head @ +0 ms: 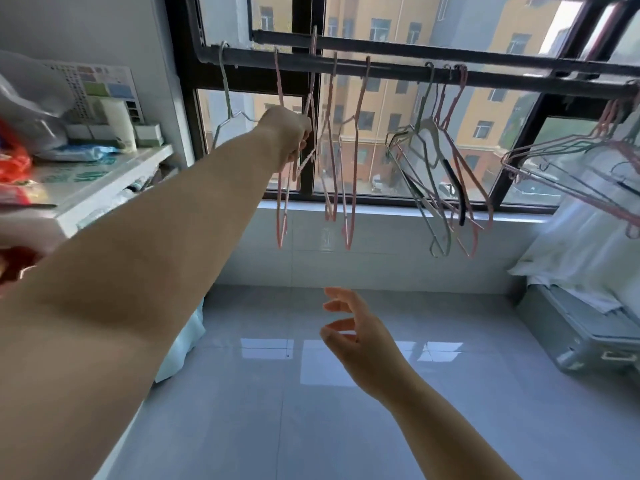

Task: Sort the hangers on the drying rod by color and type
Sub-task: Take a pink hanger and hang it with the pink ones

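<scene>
Your left hand [290, 136] grasps a pink hanger [278, 77], right hand [356, 329] slack; tugging could snag neighbouring hangers [354, 188] off the rod [398, 71].

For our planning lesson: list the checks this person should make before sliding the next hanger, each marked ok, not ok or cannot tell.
1. Left hand grips a pink hanger: ok.
2. Right hand free, open down below: ok.
3. Held hanger's hook sits on the rod: cannot tell.
4. Colours grouped: not ok; the mixed cluster holds pink and green together.
</scene>
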Available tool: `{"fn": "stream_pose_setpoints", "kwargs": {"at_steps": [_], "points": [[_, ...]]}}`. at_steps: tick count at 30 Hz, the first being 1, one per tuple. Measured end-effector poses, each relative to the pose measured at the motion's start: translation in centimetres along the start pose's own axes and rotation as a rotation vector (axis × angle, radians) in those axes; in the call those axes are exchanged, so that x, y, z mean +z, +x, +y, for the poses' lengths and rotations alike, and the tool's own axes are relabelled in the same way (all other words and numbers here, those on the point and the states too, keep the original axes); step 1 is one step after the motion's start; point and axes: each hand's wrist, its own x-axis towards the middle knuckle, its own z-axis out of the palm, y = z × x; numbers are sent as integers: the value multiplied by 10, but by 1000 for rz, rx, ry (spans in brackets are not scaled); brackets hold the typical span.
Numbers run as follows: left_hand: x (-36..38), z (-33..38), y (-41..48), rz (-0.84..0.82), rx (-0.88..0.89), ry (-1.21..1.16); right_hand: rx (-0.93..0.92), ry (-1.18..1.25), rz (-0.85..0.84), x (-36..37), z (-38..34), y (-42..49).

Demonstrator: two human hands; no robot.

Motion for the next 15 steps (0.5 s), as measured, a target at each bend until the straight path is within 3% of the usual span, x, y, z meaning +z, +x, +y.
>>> {"fn": "stream_pose_setpoints", "kwargs": {"at_steps": [5,11,15], "points": [[-1,-5,9,24,42,-23,18,-12,6,6,2,2],[0,22,25,0,-28,-29,25,22,13,5,7,-5],[12,0,20,4,-84,24,55,47,26,3,14,-9]]}}
